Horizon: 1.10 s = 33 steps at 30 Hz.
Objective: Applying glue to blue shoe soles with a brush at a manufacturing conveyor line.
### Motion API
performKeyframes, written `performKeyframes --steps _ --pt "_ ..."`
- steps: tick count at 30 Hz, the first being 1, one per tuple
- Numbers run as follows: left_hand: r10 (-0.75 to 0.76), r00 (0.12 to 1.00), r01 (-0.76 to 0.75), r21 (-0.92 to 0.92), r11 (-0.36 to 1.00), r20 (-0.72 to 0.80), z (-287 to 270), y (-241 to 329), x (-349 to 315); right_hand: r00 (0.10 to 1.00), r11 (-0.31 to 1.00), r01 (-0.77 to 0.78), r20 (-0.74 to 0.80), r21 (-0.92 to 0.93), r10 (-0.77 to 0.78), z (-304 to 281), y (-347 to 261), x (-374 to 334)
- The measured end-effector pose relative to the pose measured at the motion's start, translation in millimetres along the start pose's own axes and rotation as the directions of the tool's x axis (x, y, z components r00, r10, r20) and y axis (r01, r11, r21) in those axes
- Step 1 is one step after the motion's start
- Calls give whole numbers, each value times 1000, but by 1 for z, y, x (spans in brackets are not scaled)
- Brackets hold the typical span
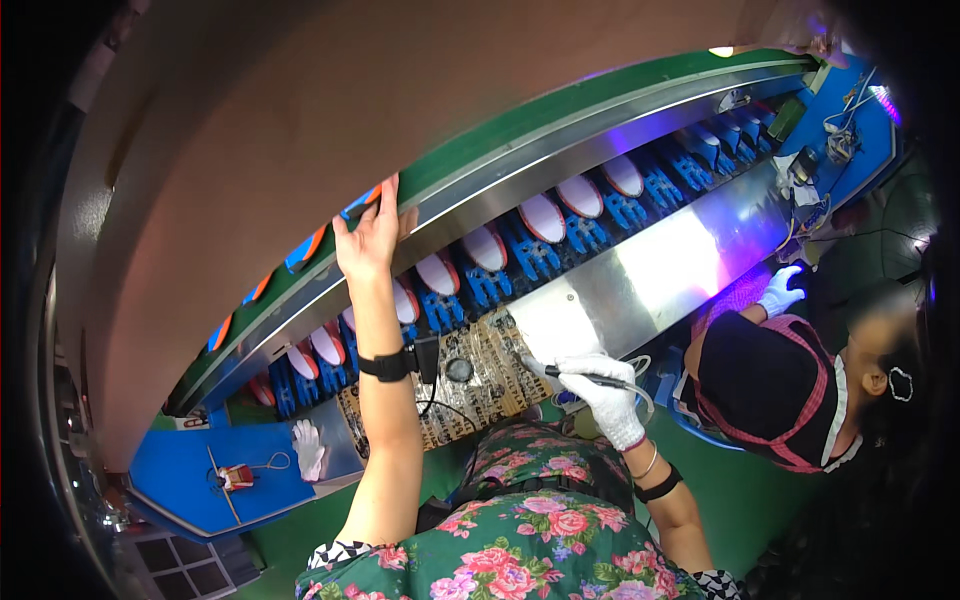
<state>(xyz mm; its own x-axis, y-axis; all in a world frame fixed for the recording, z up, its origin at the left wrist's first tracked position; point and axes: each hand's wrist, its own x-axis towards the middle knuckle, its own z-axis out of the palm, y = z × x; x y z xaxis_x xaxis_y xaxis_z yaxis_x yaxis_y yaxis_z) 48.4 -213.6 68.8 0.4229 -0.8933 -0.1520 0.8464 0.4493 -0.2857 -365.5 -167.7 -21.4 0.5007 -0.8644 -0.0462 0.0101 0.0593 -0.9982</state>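
My bare left hand (368, 240) reaches up to the green belt, its thumb and fingers around a blue-and-orange shoe sole (360, 203). More blue-and-orange soles (305, 250) lie in a row along that belt, to the left of my hand. In my right hand (607, 395), which wears a white glove, is a slim black pen-shaped tool (590, 376); its tip points left over the worktop. Below the belt runs a line of blue clamps (535, 256), several with white-faced, red-edged soles (542, 217) beside them.
A shiny metal ledge (650, 265) fronts the clamps, with a taped brown section (490, 370) near me. At left, a blue table (185, 475) bears a loose white glove (309, 450) and a small red device (237, 477). A co-worker in a dark apron (765, 390) is close on my right.
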Motion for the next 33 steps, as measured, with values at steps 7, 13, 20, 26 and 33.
performKeyframes --steps 7,13,20,26,33 --pt "-148 986 164 416 894 -71 -39 -110 -31 971 958 -236 5 161 238 -6 14 -5" --pt "-92 978 -156 954 257 185 -69 -246 82 973 948 -214 -29 236 227 -18 24 0" --pt "-147 902 -405 681 -610 406 -94 -386 269 964 951 -187 -140 246 226 -31 37 1" --pt "-194 938 -239 131 -962 287 -84 -409 360 975 965 -130 -145 229 166 -29 57 -10" --pt "-100 988 -148 528 -836 119 -47 -374 356 987 993 -55 -142 106 70 -22 88 -13"
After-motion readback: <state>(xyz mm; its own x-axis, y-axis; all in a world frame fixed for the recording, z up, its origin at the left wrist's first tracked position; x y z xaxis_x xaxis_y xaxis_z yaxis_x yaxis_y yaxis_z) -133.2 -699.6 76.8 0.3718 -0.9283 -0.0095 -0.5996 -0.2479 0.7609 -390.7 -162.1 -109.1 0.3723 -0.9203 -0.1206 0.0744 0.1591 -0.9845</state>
